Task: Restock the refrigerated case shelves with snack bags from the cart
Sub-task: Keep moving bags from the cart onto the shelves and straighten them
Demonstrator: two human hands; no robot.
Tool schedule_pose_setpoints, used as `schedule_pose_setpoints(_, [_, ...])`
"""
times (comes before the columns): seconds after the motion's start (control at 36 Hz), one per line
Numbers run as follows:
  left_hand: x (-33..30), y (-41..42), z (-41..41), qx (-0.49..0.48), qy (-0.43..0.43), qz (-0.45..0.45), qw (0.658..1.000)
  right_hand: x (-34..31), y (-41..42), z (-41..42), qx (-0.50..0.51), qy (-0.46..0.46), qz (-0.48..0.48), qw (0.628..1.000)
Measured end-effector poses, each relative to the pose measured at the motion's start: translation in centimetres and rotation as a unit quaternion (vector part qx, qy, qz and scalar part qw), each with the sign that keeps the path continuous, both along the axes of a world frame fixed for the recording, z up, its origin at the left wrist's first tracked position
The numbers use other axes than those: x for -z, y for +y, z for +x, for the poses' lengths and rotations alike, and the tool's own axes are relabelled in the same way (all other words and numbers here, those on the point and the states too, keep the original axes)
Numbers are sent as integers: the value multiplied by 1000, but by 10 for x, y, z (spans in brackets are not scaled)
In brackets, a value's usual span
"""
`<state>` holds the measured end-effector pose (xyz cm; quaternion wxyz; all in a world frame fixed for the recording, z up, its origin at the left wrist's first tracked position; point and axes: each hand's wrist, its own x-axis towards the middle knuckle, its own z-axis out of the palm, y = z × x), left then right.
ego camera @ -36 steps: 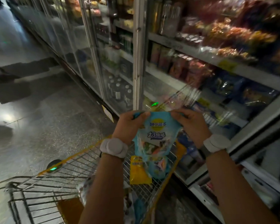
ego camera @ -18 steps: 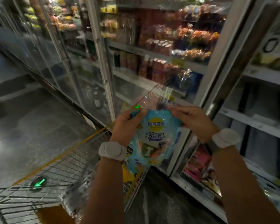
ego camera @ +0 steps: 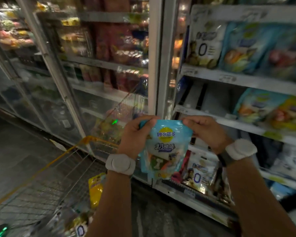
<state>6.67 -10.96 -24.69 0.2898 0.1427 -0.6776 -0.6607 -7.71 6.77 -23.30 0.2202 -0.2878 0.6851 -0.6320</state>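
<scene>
The left hand (ego camera: 135, 134) and right hand (ego camera: 204, 132) each pinch a top corner of the glossy light-blue plastic snack bag (ego camera: 164, 148) with a yellow circle and cartoon print. It hangs upright, long axis vertical, printed face toward the camera, before the open white metal case shelves (ego camera: 237, 122), beside the wire cart (ego camera: 61, 182).

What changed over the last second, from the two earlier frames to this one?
The view swung right, from the closed glass doors to the open case shelves, and the cart slid to lower left. The grip stayed: left hand and right hand still pinch the top corners of the blue snack bag, held upright, nothing let go.
</scene>
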Motion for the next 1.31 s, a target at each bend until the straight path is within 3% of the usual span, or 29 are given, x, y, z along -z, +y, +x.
schedule_pose_setpoints(0.36, [-4,77,-70,72,-13,32,997,-4,87,-39,68,48,-32,996])
schedule_pose_setpoints(0.69, [2,97,-149,102,28,31,994,-20,114,-99,112,188,57,974])
schedule_pose_setpoints(0.89, [-4,101,-199,126,20,12,992,-43,114,-133,112,254,167,946])
schedule_pose_setpoints(1.03, [-10,106,-223,159,12,33,987,-61,105,-157,91,339,255,901])
schedule_pose_setpoints(1.14, [-10,110,-240,163,28,73,984,-72,98,-176,77,344,311,883])
schedule_pose_setpoints(1.31, [-2,110,-265,158,21,43,986,-81,88,-198,50,359,376,852])
